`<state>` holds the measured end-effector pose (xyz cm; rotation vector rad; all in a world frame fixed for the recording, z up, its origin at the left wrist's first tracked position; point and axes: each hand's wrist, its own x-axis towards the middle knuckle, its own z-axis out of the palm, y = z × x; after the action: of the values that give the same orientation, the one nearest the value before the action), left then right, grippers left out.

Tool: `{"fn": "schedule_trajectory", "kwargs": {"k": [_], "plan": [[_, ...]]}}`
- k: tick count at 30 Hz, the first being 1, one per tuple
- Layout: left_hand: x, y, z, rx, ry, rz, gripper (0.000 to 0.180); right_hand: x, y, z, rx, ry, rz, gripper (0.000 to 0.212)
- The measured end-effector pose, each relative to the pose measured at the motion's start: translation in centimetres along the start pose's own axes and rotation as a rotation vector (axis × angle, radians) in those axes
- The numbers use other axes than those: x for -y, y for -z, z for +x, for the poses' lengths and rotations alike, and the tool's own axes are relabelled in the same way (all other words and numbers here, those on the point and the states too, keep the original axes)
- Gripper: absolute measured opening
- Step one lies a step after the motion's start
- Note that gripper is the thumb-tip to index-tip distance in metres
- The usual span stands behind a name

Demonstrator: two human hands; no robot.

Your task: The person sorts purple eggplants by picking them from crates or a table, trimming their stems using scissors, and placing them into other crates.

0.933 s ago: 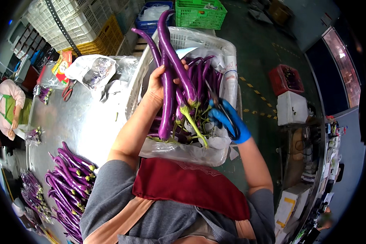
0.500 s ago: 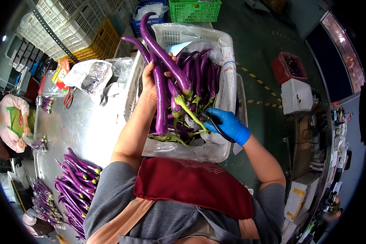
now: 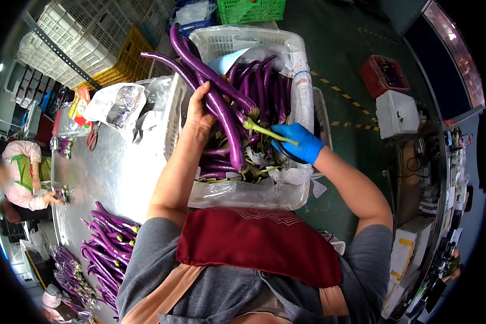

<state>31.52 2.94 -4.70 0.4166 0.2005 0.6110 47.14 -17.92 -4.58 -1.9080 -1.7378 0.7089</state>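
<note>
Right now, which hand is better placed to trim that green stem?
Right, probably. The gloved right hand already touches the green stem, while the left hand is full, gripping the long purple eggplants.

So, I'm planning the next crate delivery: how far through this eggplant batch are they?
Done: a pile of long purple eggplants lies on the metal table. In hand: the left hand grips a few eggplants lifted from the white crate, while the blue-gloved right hand holds a green stem. Left: the crate holds many more eggplants.
</note>
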Motion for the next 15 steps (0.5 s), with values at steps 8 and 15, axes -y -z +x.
{"fn": "schedule_trajectory", "kwargs": {"k": [8, 15], "plan": [[-2.4, 1.0, 0.5, -0.097, -0.105, -0.175, 0.041, 1.0, 0.0, -4.1, -0.187, -0.046, 0.209, 0.044], [-0.4, 1.3, 0.9, -0.100, -0.130, -0.225, 0.040, 0.5, -3.2, 0.3, -0.467, 0.133, 0.176, 0.043]]}}
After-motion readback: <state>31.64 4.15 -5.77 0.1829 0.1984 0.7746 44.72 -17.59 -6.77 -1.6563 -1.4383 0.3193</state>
